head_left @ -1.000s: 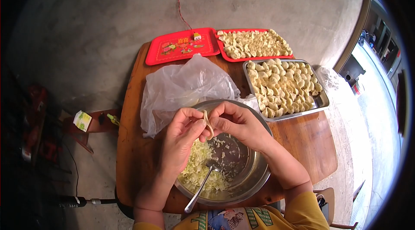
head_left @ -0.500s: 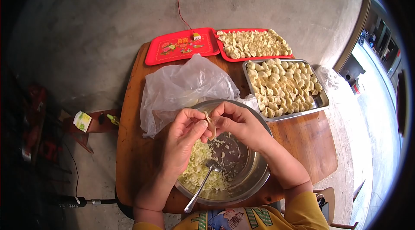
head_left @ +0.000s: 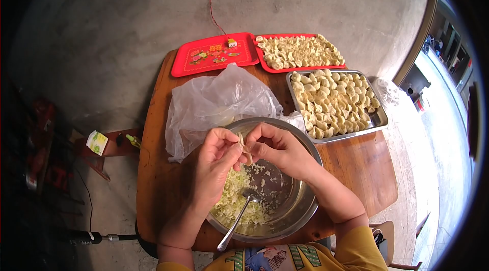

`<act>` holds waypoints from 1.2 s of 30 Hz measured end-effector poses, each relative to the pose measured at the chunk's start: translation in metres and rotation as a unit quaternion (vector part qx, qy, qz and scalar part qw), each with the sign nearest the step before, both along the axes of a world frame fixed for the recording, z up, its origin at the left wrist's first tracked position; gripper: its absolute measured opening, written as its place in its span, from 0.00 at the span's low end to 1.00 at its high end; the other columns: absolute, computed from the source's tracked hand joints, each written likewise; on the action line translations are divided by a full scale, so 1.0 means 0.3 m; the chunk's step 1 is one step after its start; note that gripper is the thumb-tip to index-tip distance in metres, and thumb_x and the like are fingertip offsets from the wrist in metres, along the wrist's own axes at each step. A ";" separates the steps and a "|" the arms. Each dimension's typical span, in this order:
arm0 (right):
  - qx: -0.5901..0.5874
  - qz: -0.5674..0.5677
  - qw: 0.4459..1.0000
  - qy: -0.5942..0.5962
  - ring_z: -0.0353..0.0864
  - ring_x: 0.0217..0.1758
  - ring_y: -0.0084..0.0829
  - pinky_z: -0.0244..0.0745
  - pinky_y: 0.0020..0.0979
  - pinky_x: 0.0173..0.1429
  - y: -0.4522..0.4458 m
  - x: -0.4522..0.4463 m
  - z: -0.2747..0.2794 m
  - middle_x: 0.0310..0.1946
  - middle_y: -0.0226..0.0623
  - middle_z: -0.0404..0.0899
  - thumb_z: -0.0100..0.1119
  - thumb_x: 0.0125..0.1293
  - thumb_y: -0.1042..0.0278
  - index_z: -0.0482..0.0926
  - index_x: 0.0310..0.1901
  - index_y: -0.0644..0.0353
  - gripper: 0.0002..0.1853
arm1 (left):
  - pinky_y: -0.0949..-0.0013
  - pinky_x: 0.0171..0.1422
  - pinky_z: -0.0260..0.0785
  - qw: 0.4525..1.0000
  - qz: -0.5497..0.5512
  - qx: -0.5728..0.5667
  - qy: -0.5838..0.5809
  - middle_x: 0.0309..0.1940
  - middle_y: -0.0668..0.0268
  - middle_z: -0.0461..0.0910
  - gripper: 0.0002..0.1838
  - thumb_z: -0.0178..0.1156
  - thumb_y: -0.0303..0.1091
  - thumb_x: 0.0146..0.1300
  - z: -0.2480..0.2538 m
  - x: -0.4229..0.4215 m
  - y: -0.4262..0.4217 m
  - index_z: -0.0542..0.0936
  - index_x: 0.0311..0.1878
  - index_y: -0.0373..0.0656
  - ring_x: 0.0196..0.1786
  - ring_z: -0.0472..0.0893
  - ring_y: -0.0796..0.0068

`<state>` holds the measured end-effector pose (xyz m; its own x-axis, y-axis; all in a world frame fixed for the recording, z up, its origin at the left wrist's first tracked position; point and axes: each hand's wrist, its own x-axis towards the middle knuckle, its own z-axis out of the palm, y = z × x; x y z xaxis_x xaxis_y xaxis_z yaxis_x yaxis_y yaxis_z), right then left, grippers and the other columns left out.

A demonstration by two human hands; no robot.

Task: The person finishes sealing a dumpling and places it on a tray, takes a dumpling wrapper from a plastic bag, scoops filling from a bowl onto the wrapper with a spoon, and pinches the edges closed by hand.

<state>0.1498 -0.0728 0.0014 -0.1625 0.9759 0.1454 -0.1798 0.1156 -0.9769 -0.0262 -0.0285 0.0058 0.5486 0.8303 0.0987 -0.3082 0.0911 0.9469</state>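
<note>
Between the fingertips of both hands is a small pale dumpling (head_left: 245,154), held above a wide metal bowl (head_left: 305,205). My left hand (head_left: 218,158) pinches it from the left, thumb against its side. The thumb and forefinger of my right hand (head_left: 277,149) press its upper right edge. Below, chopped pale green cabbage filling (head_left: 237,194) lies in the left part of the bowl. A metal spoon (head_left: 237,220) rests in the filling, its handle leaning over the front rim.
A crumpled clear plastic bag (head_left: 216,100) lies behind the bowl. To the right stands a metal tray (head_left: 374,127) of dumplings. At the back are a red tray (head_left: 265,66) full of dumplings and a flowered red tray (head_left: 188,53) with a cord's yellow-white end above it.
My fingers have shifted slightly on the dumpling, the right hand's pinch moving a little along its edge. The bowl, spoon and trays stay where they were.
</note>
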 end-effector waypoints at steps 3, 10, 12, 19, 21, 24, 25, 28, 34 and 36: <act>-0.003 -0.001 1.000 -0.003 0.75 0.40 0.16 0.75 0.22 0.46 0.000 0.000 -0.005 0.36 0.27 0.75 0.54 0.72 0.68 0.73 0.42 0.62 0.07 | 0.79 0.39 0.66 1.000 0.015 0.003 0.004 0.38 0.70 0.75 0.07 0.56 0.25 0.68 0.004 -0.002 -0.006 0.71 0.46 0.42 0.35 0.76 0.83; -0.023 -0.034 0.999 0.024 0.76 0.39 0.16 0.79 0.23 0.45 0.007 0.002 -0.008 0.35 0.27 0.75 0.55 0.72 0.67 0.73 0.42 0.63 0.08 | 0.78 0.46 0.66 0.998 0.034 0.013 -0.042 0.40 0.71 0.73 0.08 0.56 0.23 0.66 -0.007 0.007 -0.001 0.70 0.46 0.43 0.41 0.73 0.84; -0.025 -0.031 0.999 0.021 0.76 0.39 0.16 0.79 0.23 0.45 0.001 -0.004 0.004 0.36 0.28 0.75 0.55 0.72 0.66 0.73 0.42 0.63 0.08 | 0.75 0.49 0.66 0.998 0.036 0.012 -0.044 0.40 0.69 0.74 0.08 0.54 0.21 0.66 -0.004 0.007 -0.004 0.71 0.46 0.43 0.42 0.73 0.82; -0.023 -0.022 0.999 -0.028 0.77 0.40 0.17 0.77 0.22 0.45 0.002 0.006 -0.005 0.37 0.28 0.76 0.56 0.72 0.64 0.73 0.42 0.62 0.09 | 0.77 0.53 0.66 0.999 0.023 0.023 -0.033 0.41 0.71 0.73 0.09 0.56 0.21 0.65 -0.008 0.011 -0.004 0.70 0.46 0.42 0.46 0.73 0.83; -0.021 -0.043 0.999 0.007 0.77 0.40 0.17 0.76 0.22 0.45 0.004 0.006 0.001 0.37 0.28 0.76 0.56 0.72 0.64 0.73 0.42 0.62 0.09 | 0.76 0.53 0.66 0.998 0.029 0.014 -0.051 0.41 0.70 0.73 0.08 0.56 0.22 0.66 -0.003 0.015 -0.007 0.70 0.46 0.42 0.46 0.73 0.83; -0.018 -0.084 0.995 0.052 0.76 0.39 0.15 0.75 0.21 0.43 0.004 0.001 0.009 0.36 0.26 0.76 0.56 0.72 0.65 0.73 0.42 0.62 0.08 | 0.75 0.53 0.66 0.997 0.052 0.018 -0.052 0.42 0.69 0.74 0.07 0.55 0.24 0.68 -0.015 0.014 0.007 0.71 0.46 0.42 0.47 0.73 0.82; -0.017 -0.103 0.993 0.063 0.75 0.38 0.15 0.74 0.21 0.42 0.003 0.000 0.010 0.35 0.26 0.76 0.56 0.72 0.66 0.73 0.42 0.62 0.08 | 0.75 0.53 0.66 0.997 0.052 0.019 -0.053 0.42 0.69 0.74 0.07 0.55 0.24 0.68 -0.009 0.017 0.004 0.71 0.46 0.42 0.47 0.73 0.82; 0.028 -0.108 0.994 -0.006 0.74 0.37 0.14 0.72 0.20 0.40 0.006 -0.002 -0.017 0.35 0.25 0.75 0.57 0.72 0.65 0.72 0.42 0.62 0.09 | 0.75 0.52 0.66 0.995 0.069 -0.031 -0.058 0.43 0.68 0.75 0.06 0.56 0.28 0.69 0.003 0.025 -0.002 0.71 0.47 0.43 0.47 0.73 0.82; 0.001 -0.109 0.991 -0.079 0.72 0.38 0.13 0.70 0.20 0.43 -0.016 -0.016 0.019 0.35 0.25 0.75 0.56 0.72 0.67 0.73 0.42 0.62 0.07 | 0.74 0.57 0.65 1.000 -0.007 -0.024 -0.003 0.44 0.68 0.76 0.07 0.56 0.33 0.71 -0.060 0.014 0.026 0.72 0.47 0.42 0.49 0.74 0.82; 0.021 -0.119 0.993 -0.017 0.72 0.39 0.13 0.70 0.21 0.44 0.000 -0.008 -0.002 0.35 0.25 0.75 0.56 0.72 0.68 0.73 0.42 0.62 0.07 | 0.72 0.60 0.65 0.999 0.004 -0.046 -0.021 0.45 0.67 0.77 0.06 0.56 0.32 0.71 -0.049 0.019 0.023 0.73 0.46 0.41 0.50 0.75 0.80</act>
